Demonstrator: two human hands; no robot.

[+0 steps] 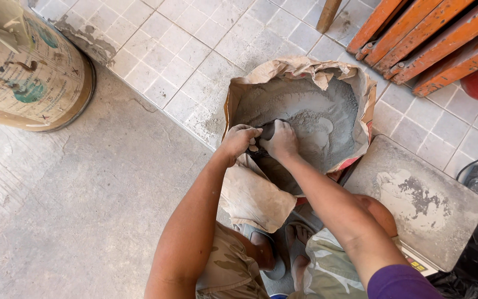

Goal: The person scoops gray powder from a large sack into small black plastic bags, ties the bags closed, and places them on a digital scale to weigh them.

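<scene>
An open brown paper sack [305, 69] stands on the tiled floor, filled with grey cement powder [311, 116]. Both my hands reach into its near side. My left hand [239, 141] and my right hand [280, 141] are closed together around a small dark scoop [268, 130] at the powder's near edge. Most of the scoop is hidden by my fingers. My hands are dusted with grey powder.
A dusty flat scale platform [416, 202] lies to the right of the sack. A large labelled drum [29, 72] stands at the upper left. Orange wooden slats [427, 39] lean at the upper right. My sandalled feet [283, 249] are below the sack.
</scene>
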